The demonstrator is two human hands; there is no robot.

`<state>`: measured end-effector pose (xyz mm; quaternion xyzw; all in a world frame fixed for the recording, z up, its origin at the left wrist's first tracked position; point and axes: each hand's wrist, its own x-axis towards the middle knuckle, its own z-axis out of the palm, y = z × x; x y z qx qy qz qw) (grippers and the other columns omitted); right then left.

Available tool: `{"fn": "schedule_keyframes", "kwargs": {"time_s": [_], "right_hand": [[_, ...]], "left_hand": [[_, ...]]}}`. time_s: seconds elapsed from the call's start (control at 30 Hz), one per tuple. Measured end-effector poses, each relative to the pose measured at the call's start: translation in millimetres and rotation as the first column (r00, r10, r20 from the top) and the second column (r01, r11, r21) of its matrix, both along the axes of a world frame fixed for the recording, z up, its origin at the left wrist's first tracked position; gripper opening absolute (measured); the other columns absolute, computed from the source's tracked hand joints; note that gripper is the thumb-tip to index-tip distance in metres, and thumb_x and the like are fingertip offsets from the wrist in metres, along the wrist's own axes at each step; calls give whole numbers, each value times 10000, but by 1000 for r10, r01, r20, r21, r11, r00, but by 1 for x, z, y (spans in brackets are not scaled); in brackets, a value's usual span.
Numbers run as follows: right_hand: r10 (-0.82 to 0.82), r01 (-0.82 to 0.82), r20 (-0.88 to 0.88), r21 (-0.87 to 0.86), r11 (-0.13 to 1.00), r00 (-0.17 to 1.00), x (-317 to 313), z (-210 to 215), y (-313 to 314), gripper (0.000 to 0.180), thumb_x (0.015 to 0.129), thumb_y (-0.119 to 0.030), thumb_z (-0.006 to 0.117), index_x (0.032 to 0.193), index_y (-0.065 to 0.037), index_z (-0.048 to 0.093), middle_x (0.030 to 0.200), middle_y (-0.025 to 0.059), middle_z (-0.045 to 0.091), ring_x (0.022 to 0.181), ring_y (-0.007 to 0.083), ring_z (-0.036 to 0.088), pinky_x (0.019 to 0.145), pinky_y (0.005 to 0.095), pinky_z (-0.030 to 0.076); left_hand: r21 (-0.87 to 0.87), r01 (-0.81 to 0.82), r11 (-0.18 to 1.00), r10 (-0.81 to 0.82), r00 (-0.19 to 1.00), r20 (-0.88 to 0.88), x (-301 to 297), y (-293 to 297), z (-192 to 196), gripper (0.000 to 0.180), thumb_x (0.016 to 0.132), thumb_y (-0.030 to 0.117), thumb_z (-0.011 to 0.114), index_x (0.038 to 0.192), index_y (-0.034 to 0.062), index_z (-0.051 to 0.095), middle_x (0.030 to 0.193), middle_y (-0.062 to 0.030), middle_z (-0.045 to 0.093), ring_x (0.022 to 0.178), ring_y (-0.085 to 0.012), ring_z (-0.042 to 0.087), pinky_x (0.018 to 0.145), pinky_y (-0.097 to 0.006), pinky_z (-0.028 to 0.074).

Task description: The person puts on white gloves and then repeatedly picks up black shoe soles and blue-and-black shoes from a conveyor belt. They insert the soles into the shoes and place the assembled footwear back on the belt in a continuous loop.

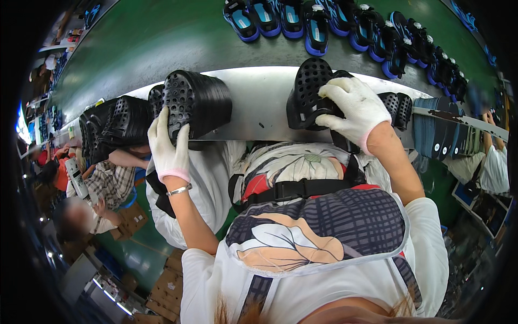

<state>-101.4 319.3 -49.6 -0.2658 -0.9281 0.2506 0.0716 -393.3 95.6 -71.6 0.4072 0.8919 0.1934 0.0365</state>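
My left hand [170,148], in a white knitted glove with a pink cuff, rests its spread fingers against the near face of a nested stack of black perforated plastic shoe-toe inserts [208,102]. Its grip is not closed round them. To the right, my gloved right hand [353,105] has thumb and fingers closed on a black perforated shoe-toe insert [341,75]; my glove hides part of it. Just left of that hand stands another stack of the same inserts [310,86], holes facing up and toward me.
More black stacks [116,127] line the bench's left side. A row of blue-grey flat insoles [431,127] stands at right, beside a metal bar [464,119]. Black shoes with blue soles [315,32] sit on the green surface beyond. Co-workers flank both sides; cardboard boxes [167,286] lie lower left.
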Motion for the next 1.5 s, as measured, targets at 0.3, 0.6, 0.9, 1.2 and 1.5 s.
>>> {"fn": "schedule_keyframes", "kwargs": {"time_s": [0.3,0.6,0.9,1.2,1.5], "right_hand": [[75,-77,-24,-63,995,997,5,-1,7,420,667,-244,760,1002,-49,598,1021,113,589,989,311,559,857,389,465],[59,-63,-46,-107,992,997,6,-7,11,389,731,-328,688,1007,-63,621,1038,115,591,1030,312,543,907,385,447],[93,-103,-118,-83,991,989,4,-17,8,371,750,-354,657,945,-39,646,982,140,625,1015,301,577,868,380,480],[59,-60,-19,-65,996,998,6,-13,4,367,763,-332,653,1014,-64,642,1000,118,629,1007,276,579,866,377,487],[76,-95,-166,-113,989,983,14,3,4,343,756,-328,677,947,-47,634,1001,136,610,1010,309,569,868,387,477]], "left_hand": [[-64,-10,998,-10,955,-295,14,4,15,520,837,224,665,1317,81,525,1283,-199,494,1200,-342,477,1035,-403,374],[323,184,928,-293,897,331,75,76,14,378,906,92,570,1273,3,546,1216,-132,520,1009,-188,577,871,-289,472],[286,256,923,-369,381,848,101,103,-54,588,985,373,435,1458,44,318,1446,-154,373,1260,-245,448,1022,-361,383],[265,233,936,-312,199,929,120,157,-54,597,981,309,473,1451,-11,290,1353,-144,463,1216,-194,473,1021,-317,385],[276,155,949,-292,99,951,109,145,-58,584,985,348,477,1419,-20,347,1358,-120,476,1201,-187,496,1004,-318,403]]}}
